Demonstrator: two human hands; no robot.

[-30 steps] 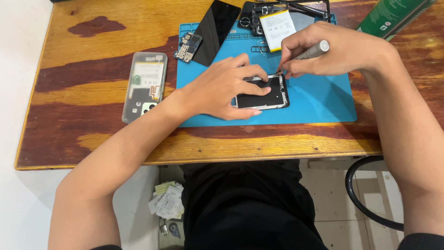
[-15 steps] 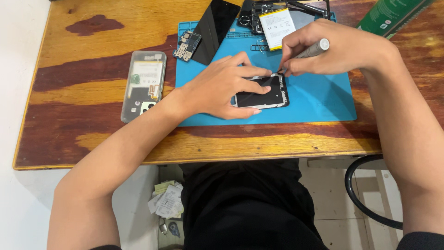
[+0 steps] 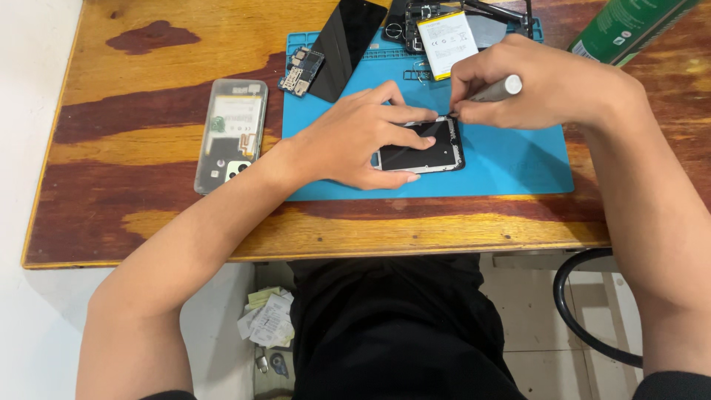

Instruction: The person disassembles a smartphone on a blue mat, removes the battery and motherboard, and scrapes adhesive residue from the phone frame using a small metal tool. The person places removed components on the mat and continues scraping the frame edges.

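Blue silicone repair mat sits on a worn wooden table, and the opened phone lies flat near the mat's front edge, guts facing up. Left hand is spread over it, fingers pressed down on the left part and lower rim to keep it from sliding. Right hand has its fingers pinched tight around a slim grey screwdriver, tip down at the phone's top right corner. Looks to me like the screw-work stage at that corner; can't tell if it's going in or coming out, the tip's too small to see. I'd say the next bit wants a steady vertical push and slow twist so the bit doesn't slip. Off to the side: a clear back cover on bare wood, a black screen panel, a small circuit board, and a battery up top.
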